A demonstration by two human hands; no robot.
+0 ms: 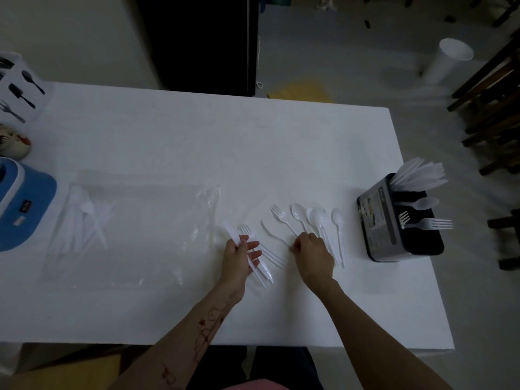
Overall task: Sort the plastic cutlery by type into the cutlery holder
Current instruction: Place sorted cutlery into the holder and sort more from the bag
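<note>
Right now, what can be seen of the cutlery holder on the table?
The cutlery holder is a dark box with a grey printed label on its side, standing upright near the table's right edge. Its open top shows separate compartments: white plastic knives fan out of the far one, a spoon lies in the middle one, and forks in the near one. Neither hand touches it.

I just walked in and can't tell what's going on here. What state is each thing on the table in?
Left hand: grips a knife and forks.
Right hand: pinches a loose fork's handle.
Loose spoons: lying flat on the table.
Cutlery holder: upright, partly filled with knives, a spoon, forks.
Plastic bag: flat, some cutlery inside.
</note>
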